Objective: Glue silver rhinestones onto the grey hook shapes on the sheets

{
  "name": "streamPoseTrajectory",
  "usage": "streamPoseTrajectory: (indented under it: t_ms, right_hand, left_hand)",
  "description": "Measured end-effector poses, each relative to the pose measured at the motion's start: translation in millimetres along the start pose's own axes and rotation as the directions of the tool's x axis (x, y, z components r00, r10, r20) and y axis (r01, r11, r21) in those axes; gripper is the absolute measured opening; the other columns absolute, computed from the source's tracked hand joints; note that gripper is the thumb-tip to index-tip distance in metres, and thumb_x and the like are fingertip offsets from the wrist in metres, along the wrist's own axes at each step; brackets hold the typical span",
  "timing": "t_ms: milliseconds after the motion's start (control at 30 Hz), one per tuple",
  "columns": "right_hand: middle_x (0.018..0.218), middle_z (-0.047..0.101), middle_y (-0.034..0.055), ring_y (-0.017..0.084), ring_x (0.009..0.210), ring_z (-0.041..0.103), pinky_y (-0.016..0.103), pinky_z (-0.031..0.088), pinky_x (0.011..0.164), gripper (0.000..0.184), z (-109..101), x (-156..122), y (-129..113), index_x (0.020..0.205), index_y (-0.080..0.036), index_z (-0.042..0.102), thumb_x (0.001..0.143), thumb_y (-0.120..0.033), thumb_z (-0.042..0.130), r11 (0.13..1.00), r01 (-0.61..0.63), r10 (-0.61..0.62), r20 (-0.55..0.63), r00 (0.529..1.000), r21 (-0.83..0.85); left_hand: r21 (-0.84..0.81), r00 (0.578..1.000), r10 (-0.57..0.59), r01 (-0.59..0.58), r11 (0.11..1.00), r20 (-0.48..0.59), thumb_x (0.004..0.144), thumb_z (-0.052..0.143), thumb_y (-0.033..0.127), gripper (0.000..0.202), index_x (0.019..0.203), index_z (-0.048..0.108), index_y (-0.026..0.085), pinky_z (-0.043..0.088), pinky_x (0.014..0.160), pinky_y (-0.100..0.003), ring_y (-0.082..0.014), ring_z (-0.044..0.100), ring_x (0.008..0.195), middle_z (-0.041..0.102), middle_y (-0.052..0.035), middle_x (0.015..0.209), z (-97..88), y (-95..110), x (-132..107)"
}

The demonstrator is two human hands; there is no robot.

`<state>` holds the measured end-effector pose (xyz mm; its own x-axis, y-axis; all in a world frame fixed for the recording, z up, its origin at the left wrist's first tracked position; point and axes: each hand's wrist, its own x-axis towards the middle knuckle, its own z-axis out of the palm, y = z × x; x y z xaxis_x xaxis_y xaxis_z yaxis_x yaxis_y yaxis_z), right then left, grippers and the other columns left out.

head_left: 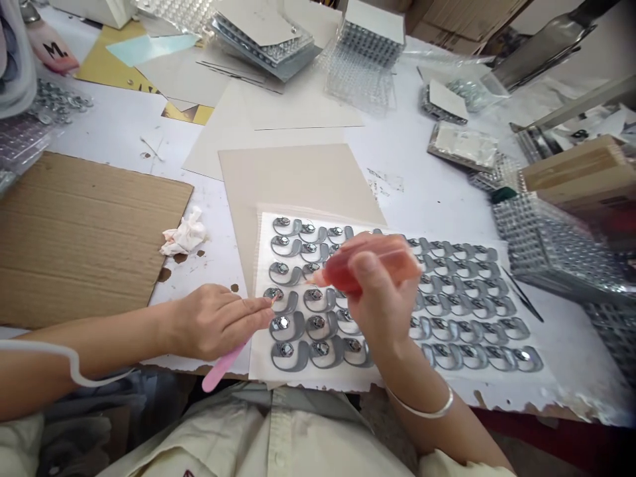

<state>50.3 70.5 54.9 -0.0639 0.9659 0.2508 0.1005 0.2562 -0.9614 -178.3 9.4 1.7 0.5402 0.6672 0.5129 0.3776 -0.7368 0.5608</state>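
Note:
My left hand [213, 321] is closed around a slim pink tool [223, 366] with a rounded end. The tool's thin tip is close to a grey curved piece at the left edge of a white sheet [263, 344]. In my right hand [380, 305] is a squeeze bottle [368, 262] with reddish liquid, tilted so its nozzle points left, just above the second column. Rows of grey curved pieces [320, 301], each with a shiny round stone, cover the sheet. My right hand and the bottle hide several of them.
Black tweezers [524, 295] lie right of the sheet. Crumpled tissue [185, 232] sits beside a cardboard piece [89, 238] at left. Beige card [298, 175] lies behind the sheet. Stacked trays of stones [541, 232] stand at right, more trays [372, 33] at the back.

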Motion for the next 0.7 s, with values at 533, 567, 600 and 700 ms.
streamPoseTrajectory:
  t_ms: [533, 567, 600, 700]
  right_hand:
    - [0.068, 0.060, -0.0003, 0.013, 0.063, 0.057, 0.031, 0.046, 0.061, 0.018, 20, -11, 21, 0.072, -0.022, 0.063, 0.077, -0.038, 0.068, 0.991, 0.033, -0.018, 0.120, 0.993, -0.127]
    - [0.068, 0.060, -0.0006, 0.013, 0.062, 0.057, 0.031, 0.046, 0.061, 0.018, 20, -11, 22, 0.070, -0.022, 0.062, 0.078, -0.037, 0.068, 0.991, 0.038, -0.022, 0.129, 0.991, -0.126]
    - [0.067, 0.060, -0.0009, 0.013, 0.062, 0.057, 0.030, 0.046, 0.061, 0.019, 21, -11, 22, 0.069, -0.021, 0.061, 0.078, -0.037, 0.067, 0.991, 0.047, -0.030, 0.136, 0.990, -0.122]
    - [0.065, 0.059, -0.0019, 0.012, 0.059, 0.056, 0.029, 0.046, 0.058, 0.019, 22, -11, 22, 0.067, -0.021, 0.060, 0.078, -0.035, 0.067, 0.991, 0.076, -0.059, 0.145, 0.988, -0.110]
  left_hand:
    - [0.387, 0.917, 0.355, -0.399, 0.831, 0.183, 0.084, 0.042, 0.011, 0.027, 0.094, 0.065, 0.001, 0.045, 0.033, -0.027, -0.0174, 0.061, 0.048, 0.070, -0.0241, 0.092, 0.0, 10, 10]
    - [0.407, 0.911, 0.365, -0.413, 0.815, 0.194, 0.083, 0.042, 0.010, 0.026, 0.093, 0.065, 0.001, 0.044, 0.033, -0.026, -0.0171, 0.060, 0.047, 0.070, -0.0239, 0.091, -0.2, 11, 10]
    - [0.425, 0.906, 0.372, -0.423, 0.800, 0.201, 0.083, 0.042, 0.008, 0.026, 0.092, 0.065, 0.001, 0.044, 0.033, -0.026, -0.0169, 0.060, 0.048, 0.070, -0.0235, 0.090, -0.1, 12, 11]
    - [0.460, 0.896, 0.389, -0.444, 0.769, 0.215, 0.083, 0.044, 0.008, 0.024, 0.092, 0.065, 0.001, 0.044, 0.034, -0.025, -0.0170, 0.062, 0.050, 0.070, -0.0239, 0.090, 1.0, 14, 11]
